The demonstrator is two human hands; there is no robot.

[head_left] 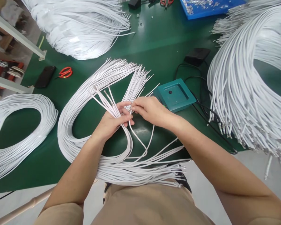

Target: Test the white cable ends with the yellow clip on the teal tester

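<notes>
My left hand [115, 120] is closed around a small bunch of white cables [127, 139], whose tips stick out up and to the left past the thumb. Touching its fingertips from the right, my right hand [150, 109] pinches the end of a single white cable [138, 137] between thumb and fingers. A large coiled bundle of white cables [66, 125] lies around and below both hands, with loose ends near the table's front edge. Just right of my right hand sits a teal device [176, 93] with a square recess.
Big white cable piles [79, 28] lie at the back left and at the right [236, 72]; another coil [46, 109] is at the left. A phone [45, 77], red-handled snips [65, 72], a black box [197, 56] and a blue tray [196, 14] rest on the green table [164, 40].
</notes>
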